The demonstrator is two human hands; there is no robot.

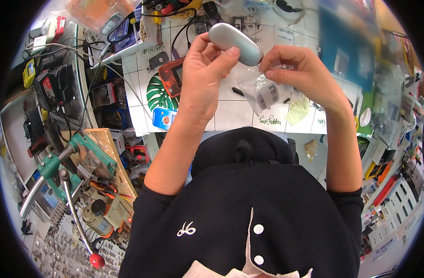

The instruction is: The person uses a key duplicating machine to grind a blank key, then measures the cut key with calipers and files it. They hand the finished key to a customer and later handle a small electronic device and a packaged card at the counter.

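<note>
My left hand (205,65) grips a smooth silver oval device (235,44), shaped like a computer mouse, with the thumb along its near side. It is raised above the white tiled worktop (226,109). Close to the device's right end, the bent fingers of my right hand (293,69) are pinched together. From them hangs a small clear plastic bag (260,95) with a barcode label. The fingertips partly hide the bag's top edge. Whether they also touch the device is hard to tell.
An orange-framed device (171,76), a leaf-shaped mat (160,95) and a blue card (164,118) lie left of my hands. A black pen-like piece (238,91) and a yellowish scrap (297,110) lie nearby. A green lever press (50,167) stands at the left.
</note>
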